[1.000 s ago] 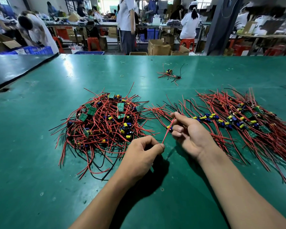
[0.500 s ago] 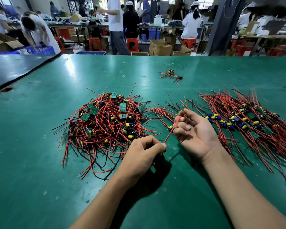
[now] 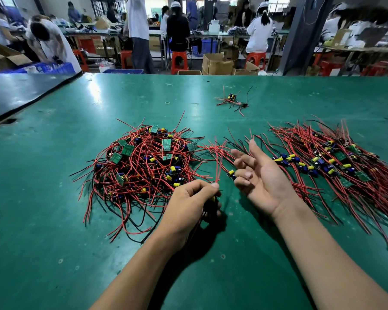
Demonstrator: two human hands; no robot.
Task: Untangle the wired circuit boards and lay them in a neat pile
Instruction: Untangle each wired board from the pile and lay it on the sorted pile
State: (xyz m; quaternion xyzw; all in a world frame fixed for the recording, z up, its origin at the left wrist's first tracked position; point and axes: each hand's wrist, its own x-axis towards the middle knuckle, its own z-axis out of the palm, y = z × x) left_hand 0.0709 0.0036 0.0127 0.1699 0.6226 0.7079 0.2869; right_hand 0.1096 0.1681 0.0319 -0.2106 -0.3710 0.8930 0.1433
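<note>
One wide green table (image 3: pixel 54 242) is partly covered by two big lots of wired circuit boards. To the right, a neat pile (image 3: pixel 336 166) is spread out, with its boards lined up in a row and its wires all slanted the same way. To the left, a tangled heap (image 3: pixel 141 166) is seen, round and messy, so much of the job is judged not yet done. The right hand (image 3: pixel 264 177) is held open, palm up, with nothing in it, just beside the near-left edge of the neat pile. The left hand (image 3: pixel 188 204) is closed on a few red wires (image 3: pixel 217 162), pinched between thumb and finger, close to the right side of the tangled heap. These wires are pointed up and away from the pinch, toward the far side of the table. A bit of yellow is seen under the thumb, so a board may be held there too, but that cannot be told for sure. The neat pile is found to the right of the pinch, past the open hand, so the right hand is nearer to it. One loose board (image 3: pixel 231 173) is laid by the right fingers. Far off, a cardboard box (image 3: pixel 217 63) and a blue crate (image 3: pixel 54 67) are seen; what is in them cannot be made out.
</note>
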